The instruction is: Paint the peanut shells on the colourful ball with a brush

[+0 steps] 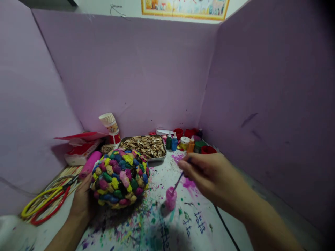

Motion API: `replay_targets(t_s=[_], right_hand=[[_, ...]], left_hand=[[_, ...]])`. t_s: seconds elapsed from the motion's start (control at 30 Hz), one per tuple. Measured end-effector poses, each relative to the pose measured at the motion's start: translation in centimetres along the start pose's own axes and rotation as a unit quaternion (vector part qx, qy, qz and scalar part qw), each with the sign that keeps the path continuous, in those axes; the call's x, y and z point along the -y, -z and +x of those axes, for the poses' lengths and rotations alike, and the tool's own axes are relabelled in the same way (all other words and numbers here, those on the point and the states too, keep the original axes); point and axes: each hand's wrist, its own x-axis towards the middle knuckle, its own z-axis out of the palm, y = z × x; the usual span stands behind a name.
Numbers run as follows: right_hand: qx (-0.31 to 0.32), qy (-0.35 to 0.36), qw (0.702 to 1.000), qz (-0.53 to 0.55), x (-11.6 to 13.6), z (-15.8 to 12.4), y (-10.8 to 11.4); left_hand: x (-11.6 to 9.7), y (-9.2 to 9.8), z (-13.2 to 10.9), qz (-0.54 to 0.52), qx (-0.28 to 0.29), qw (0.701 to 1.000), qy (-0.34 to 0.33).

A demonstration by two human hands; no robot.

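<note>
My left hand (84,200) is closed around the left side of a round ball (119,177) covered in shell-like lumps painted pink, yellow, green and blue, some of them bare tan. My right hand (201,169) pinches a thin paintbrush (179,181). The brush's lower end is inside the mouth of a small pink paint bottle (171,199), which stands upright on the paint-spattered table. Its bristles are hidden in the bottle. Behind the ball sits a metal tray (157,159) full of brown nut shells (146,145).
Several paint bottles and jars, among them an orange bottle (191,145) and a blue bottle (174,142), stand at the back right. Stacked paper cups (108,120), a tissue box (78,153), a pink roll (90,165) and red-and-yellow-handled scissors (49,200) lie left. Purple partitions (136,69) enclose the table.
</note>
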Motion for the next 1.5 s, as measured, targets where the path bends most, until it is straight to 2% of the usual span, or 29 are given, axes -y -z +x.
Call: replay_targets(t_s=[0.1,0.17,0.23,0.3,0.37,0.47,0.63,0.83,1.17,1.5], right_hand=[[-0.084,0.016,0.996,0.037,0.2,-0.9,1.7],[-0.146,0.023,0.986,0.071,0.4,-1.1,2.1],[-0.196,0.024,0.970,0.140,0.9,-1.0,1.5],[-0.214,0.027,0.949,0.230,1.5,-0.7,0.2],[-0.209,0.034,0.933,0.290,2.0,-0.3,-1.4],[-0.205,0.053,0.928,0.306,2.2,0.0,-3.6],[-0.202,0.080,0.923,0.317,1.8,0.0,-5.4],[-0.154,0.082,0.936,0.307,1.6,-0.1,-6.1],[-0.158,0.097,0.944,0.274,1.3,-0.2,-5.9],[-0.147,0.106,0.947,0.266,1.1,-0.1,-5.9]], left_hand=[[0.2,0.3,0.1,-0.010,0.021,1.000,-0.010],[0.3,0.5,0.3,-0.006,0.028,0.999,-0.014],[0.4,0.7,0.6,0.002,0.027,0.999,-0.020],[0.4,0.7,0.7,0.008,0.017,0.999,-0.026],[0.4,0.7,0.9,0.010,0.012,1.000,-0.016],[0.5,0.8,1.0,0.007,0.016,1.000,0.010],[0.5,1.0,1.0,0.023,0.007,1.000,0.013],[0.3,0.4,0.7,0.001,0.001,1.000,0.020],[0.4,0.5,0.6,-0.019,0.024,1.000,0.009],[0.3,0.3,0.6,-0.024,0.005,1.000,0.013]])
